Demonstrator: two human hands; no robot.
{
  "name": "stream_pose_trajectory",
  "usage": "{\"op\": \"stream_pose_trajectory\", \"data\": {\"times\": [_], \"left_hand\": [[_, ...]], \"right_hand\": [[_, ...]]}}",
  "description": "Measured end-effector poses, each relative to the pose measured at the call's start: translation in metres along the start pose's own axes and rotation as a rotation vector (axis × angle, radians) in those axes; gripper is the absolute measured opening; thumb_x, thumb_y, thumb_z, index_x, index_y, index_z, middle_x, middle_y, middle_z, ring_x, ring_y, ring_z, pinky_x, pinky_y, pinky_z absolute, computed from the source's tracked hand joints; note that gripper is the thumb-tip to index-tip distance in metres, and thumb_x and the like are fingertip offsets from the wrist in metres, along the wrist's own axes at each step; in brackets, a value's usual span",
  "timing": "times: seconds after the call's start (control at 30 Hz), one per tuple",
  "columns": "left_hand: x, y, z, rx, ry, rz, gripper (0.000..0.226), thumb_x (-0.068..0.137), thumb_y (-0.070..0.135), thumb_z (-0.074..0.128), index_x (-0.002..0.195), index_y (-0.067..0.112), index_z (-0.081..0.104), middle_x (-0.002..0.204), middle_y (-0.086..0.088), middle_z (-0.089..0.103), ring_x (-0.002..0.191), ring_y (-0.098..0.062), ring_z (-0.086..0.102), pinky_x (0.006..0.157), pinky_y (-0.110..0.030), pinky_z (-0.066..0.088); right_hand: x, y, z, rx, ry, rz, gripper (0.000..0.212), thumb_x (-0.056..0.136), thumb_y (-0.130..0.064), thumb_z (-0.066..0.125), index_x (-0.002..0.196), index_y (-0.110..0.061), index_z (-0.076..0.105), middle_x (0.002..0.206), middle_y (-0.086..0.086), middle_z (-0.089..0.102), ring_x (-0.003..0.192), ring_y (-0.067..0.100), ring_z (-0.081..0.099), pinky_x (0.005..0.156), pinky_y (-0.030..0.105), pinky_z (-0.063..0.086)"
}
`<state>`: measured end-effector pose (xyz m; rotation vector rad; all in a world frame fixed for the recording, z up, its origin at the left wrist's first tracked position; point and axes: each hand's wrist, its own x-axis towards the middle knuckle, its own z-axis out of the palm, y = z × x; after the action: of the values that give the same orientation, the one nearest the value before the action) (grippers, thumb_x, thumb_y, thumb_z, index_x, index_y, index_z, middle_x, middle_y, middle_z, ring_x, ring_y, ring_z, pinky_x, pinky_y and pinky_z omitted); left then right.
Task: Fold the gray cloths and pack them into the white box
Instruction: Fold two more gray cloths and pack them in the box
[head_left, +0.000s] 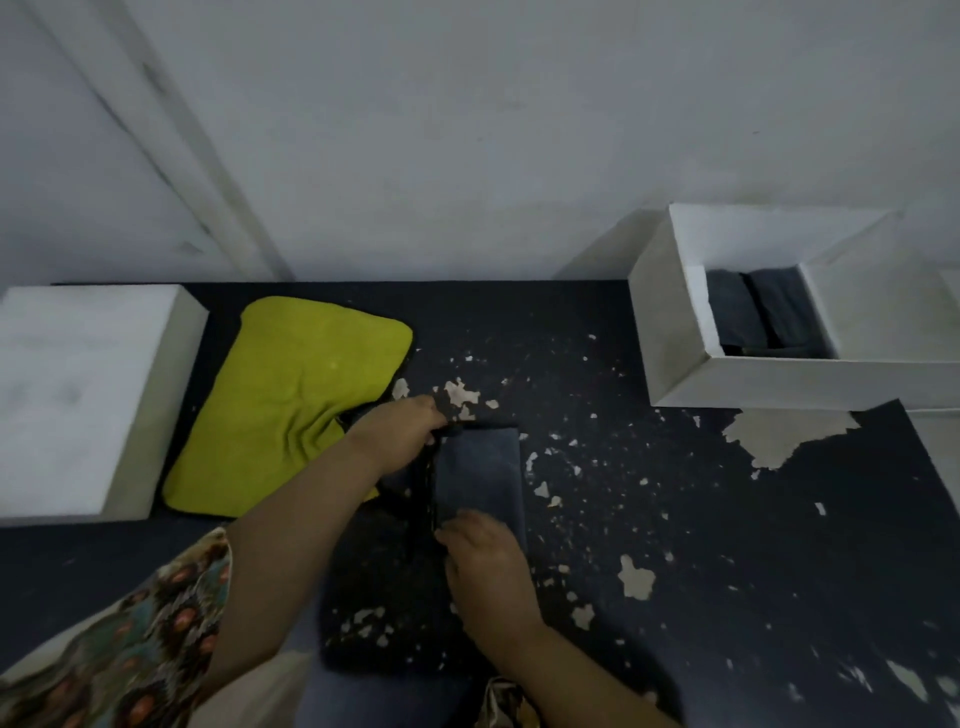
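Note:
A gray cloth (480, 470) lies folded into a narrow strip on the dark table, in the middle of the view. My left hand (402, 431) pinches its far left corner. My right hand (485, 564) grips its near edge. The white box (675, 312) stands open at the back right, with folded gray cloths (753, 312) inside it. More gray cloth (374, 696) hangs at the table's near edge below my arms.
A yellow-green cloth (291, 400) lies left of my left hand, partly under my forearm. A white box lid (78, 395) sits at the far left. The dark table top (727, 545) has peeled, flaking patches. A white wall runs along the back.

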<state>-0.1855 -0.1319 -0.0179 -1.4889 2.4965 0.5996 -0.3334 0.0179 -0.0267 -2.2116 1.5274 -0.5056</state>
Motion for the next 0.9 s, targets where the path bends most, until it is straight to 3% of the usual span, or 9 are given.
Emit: {"op": "stream_pose_trajectory", "data": {"times": [0.13,0.3,0.4,0.53,0.6,0.73,0.8,0.9], "left_hand": [[-0.004,-0.001,0.006,-0.093,0.013,-0.03,0.023,0.092,0.019,0.051,0.107,0.005,0.059,0.115,-0.014,0.052,0.107,-0.028,0.053,0.089,-0.035,0.043],[-0.004,-0.002,0.008,-0.186,-0.017,-0.062,0.029,0.097,0.023,0.044,0.106,0.004,0.063,0.113,-0.014,0.052,0.104,-0.027,0.053,0.092,-0.034,0.041],[-0.004,-0.001,0.009,-0.246,0.027,-0.1,0.02,0.09,0.02,0.057,0.102,0.009,0.069,0.11,-0.009,0.055,0.102,-0.024,0.055,0.086,-0.032,0.043],[-0.005,0.002,0.015,-0.355,0.119,-0.194,0.012,0.079,0.015,0.07,0.088,0.01,0.065,0.101,-0.006,0.056,0.095,-0.019,0.054,0.078,-0.03,0.044],[-0.005,0.003,0.016,-0.435,0.154,-0.236,0.021,0.075,0.012,0.072,0.085,0.011,0.055,0.093,-0.005,0.054,0.091,-0.021,0.055,0.071,-0.029,0.04],[-0.003,0.002,0.01,-0.465,0.11,-0.3,0.044,0.073,0.012,0.075,0.108,0.009,0.049,0.105,-0.012,0.058,0.097,-0.027,0.055,0.081,-0.036,0.044],[0.0,0.002,0.008,-0.447,0.064,-0.339,0.045,0.074,0.015,0.076,0.111,0.007,0.051,0.11,-0.015,0.059,0.101,-0.029,0.056,0.082,-0.036,0.045],[0.004,0.004,0.005,-0.444,0.016,-0.376,0.041,0.075,0.015,0.075,0.108,0.002,0.054,0.113,-0.018,0.06,0.105,-0.031,0.056,0.084,-0.036,0.045]], "right_hand": [[-0.001,-0.004,0.015,-0.101,-0.164,0.029,0.029,0.052,-0.032,0.086,0.079,-0.027,0.077,0.096,-0.015,0.073,0.097,0.007,0.067,0.08,0.021,0.056],[-0.016,0.001,0.018,-0.18,-0.203,-0.035,0.042,0.061,-0.028,0.079,0.102,-0.023,0.072,0.117,-0.01,0.067,0.113,0.012,0.061,0.092,0.028,0.052],[-0.018,0.002,0.016,-0.196,-0.231,-0.052,0.051,0.057,-0.027,0.079,0.107,-0.023,0.071,0.121,-0.01,0.065,0.116,0.012,0.059,0.093,0.028,0.051],[-0.01,0.0,0.011,-0.143,-0.173,-0.001,0.036,0.063,-0.021,0.079,0.099,-0.022,0.073,0.112,-0.008,0.069,0.11,0.013,0.062,0.089,0.03,0.054],[0.0,0.004,0.007,-0.006,-0.125,0.017,0.024,0.072,-0.011,0.072,0.095,-0.016,0.074,0.106,-0.002,0.071,0.105,0.018,0.064,0.087,0.033,0.055],[0.039,0.019,-0.012,0.029,0.041,0.105,0.023,0.076,0.001,0.064,0.097,-0.006,0.071,0.1,0.008,0.069,0.096,0.023,0.062,0.088,0.036,0.052],[0.063,0.031,-0.021,-0.066,0.079,0.191,0.03,0.081,-0.001,0.061,0.109,-0.007,0.066,0.113,0.01,0.063,0.106,0.025,0.055,0.097,0.038,0.046],[0.09,0.05,-0.03,-0.137,-0.062,0.318,0.046,0.089,-0.013,0.053,0.135,-0.015,0.044,0.136,0.009,0.041,0.123,0.024,0.036,0.108,0.035,0.034]]}}
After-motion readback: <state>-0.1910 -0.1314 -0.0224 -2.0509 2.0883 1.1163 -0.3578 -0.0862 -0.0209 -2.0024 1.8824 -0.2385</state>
